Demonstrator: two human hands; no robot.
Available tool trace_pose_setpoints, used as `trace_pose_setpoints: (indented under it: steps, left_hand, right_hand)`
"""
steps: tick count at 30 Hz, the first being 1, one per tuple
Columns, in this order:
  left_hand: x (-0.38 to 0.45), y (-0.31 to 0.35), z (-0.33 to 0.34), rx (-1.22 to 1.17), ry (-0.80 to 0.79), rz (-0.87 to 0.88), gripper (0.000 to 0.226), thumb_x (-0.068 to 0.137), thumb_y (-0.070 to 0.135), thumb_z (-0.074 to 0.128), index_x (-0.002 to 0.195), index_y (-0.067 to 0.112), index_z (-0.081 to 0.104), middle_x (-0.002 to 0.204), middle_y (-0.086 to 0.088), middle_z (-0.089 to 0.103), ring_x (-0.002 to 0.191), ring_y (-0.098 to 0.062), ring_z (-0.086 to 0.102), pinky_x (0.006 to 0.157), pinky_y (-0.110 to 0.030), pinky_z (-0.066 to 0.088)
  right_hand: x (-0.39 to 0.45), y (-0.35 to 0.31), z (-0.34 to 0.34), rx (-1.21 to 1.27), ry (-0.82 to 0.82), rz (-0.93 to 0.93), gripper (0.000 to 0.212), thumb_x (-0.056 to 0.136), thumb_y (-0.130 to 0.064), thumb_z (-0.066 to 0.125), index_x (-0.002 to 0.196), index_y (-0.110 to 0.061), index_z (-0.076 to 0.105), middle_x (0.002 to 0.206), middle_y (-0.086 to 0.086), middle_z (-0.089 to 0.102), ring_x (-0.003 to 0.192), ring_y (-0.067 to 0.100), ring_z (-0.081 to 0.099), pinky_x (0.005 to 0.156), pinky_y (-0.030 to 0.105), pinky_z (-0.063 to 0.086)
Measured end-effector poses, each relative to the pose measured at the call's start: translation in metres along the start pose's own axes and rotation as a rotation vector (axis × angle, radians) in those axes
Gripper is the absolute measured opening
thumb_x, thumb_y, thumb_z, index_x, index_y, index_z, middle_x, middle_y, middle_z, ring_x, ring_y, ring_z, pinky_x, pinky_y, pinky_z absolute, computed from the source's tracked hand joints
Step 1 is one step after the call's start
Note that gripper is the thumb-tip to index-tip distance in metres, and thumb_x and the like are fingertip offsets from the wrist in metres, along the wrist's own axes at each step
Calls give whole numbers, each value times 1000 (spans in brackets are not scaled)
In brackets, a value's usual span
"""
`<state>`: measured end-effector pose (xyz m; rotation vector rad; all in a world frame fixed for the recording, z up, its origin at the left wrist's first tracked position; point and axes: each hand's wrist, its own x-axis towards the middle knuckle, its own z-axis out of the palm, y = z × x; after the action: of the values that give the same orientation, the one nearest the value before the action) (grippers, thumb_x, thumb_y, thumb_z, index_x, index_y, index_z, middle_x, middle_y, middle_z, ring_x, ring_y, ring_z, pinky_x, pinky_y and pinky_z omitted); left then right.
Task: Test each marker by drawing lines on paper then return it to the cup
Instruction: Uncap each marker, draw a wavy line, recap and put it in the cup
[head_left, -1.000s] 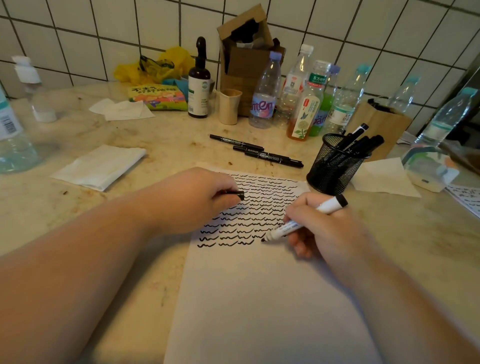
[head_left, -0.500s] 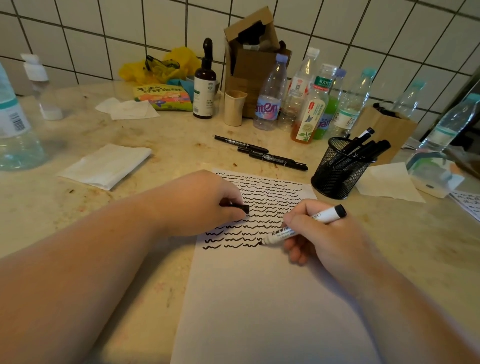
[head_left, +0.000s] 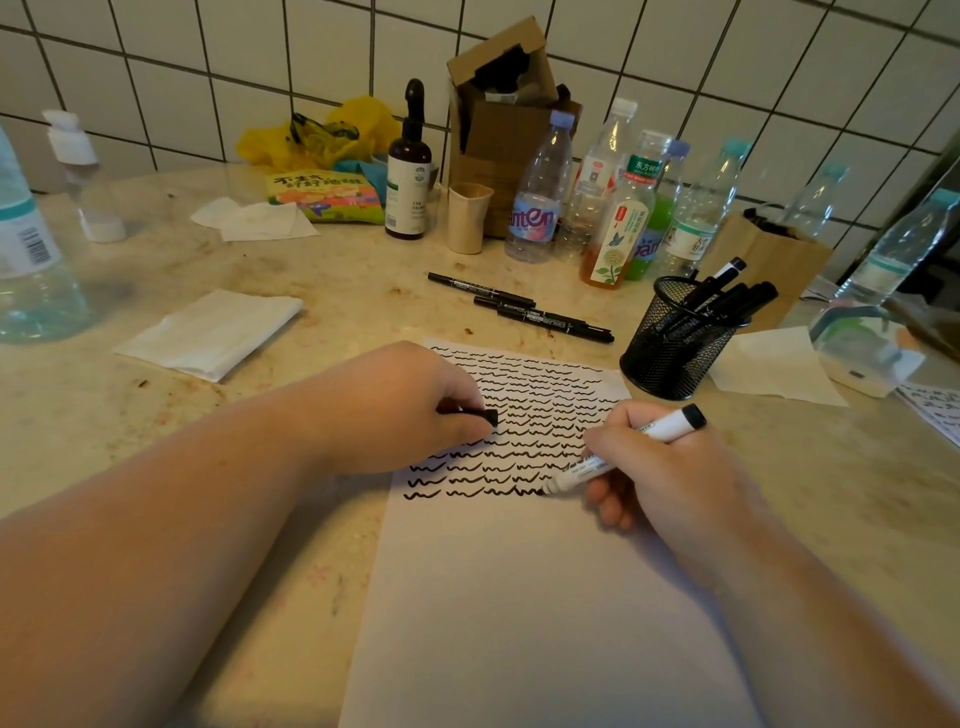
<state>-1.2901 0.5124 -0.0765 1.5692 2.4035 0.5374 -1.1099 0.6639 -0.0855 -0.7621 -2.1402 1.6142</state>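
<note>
Marker (head_left: 623, 451), white-barrelled, sits pinched in the right hand (head_left: 660, 467), tip touching the paper (head_left: 519, 597) at the nearest wavy line's right end. Left hand (head_left: 400, 410) grips a black cap (head_left: 480, 417) over the paper's left edge. Mesh cup (head_left: 675, 353) with other markers stands far right.

Two forearms (head_left: 171, 519) — bare; no sleeves

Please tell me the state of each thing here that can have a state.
White marker with black end: uncapped, tip on paper.
Black cap: off, in left hand.
Right hand: grip on marker.
White paper sheet: partly filled.
Black mesh cup: upright, holding markers.
Brown cardboard box: open.
</note>
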Motion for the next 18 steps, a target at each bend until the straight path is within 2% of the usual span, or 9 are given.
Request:
trace_pose_setpoints:
  steps: [3,8,10,13,16,18]
  left_hand:
    - [0,1,0,-16,-5,-14,20,91,55,55,88,40,68,83,16,67,77,-1,60,71,-26,52]
    - [0,3,-1,-57,-8,-20,23,93,49,57,104,36,73,89,14,69,83,-5,62,80,-37,55]
    - [-1,3,-1,-82,-9,-5,22,94,46,57,108,37,72,93,15,71,86,-7,63,83,-39,55]
    - [-1,5,-1,-107,-4,7,22,95,43,57,110,37,72,95,15,71,89,-7,64,86,-39,54]
    - [-2,5,-1,-113,5,17,23,95,42,57,112,37,71,95,17,70,89,-5,63,87,-37,54]
    - [-2,6,-1,-119,13,28,22,95,42,57,111,37,72,93,16,71,88,-5,63,85,-37,54]
  right_hand:
    - [1,-1,-2,22,75,9,29,90,-13,61,61,-13,61,57,15,62,50,24,52,48,31,39]
    - [1,-5,-4,81,147,-73,29,95,-22,65,66,-16,63,53,5,56,47,14,46,42,22,36]
    - [1,-6,-4,117,119,-134,23,92,-24,68,70,-17,67,54,4,55,48,13,45,42,20,35]
    - [0,-6,-3,272,48,-186,14,86,-25,72,75,-18,74,59,6,60,52,16,51,47,24,40]
    - [1,-4,-4,402,-17,-176,24,89,-25,58,83,-11,77,65,12,64,58,20,57,52,28,46]
    - [2,-4,-4,405,-31,-171,27,87,-24,55,84,-10,77,67,13,66,60,22,59,54,30,48]
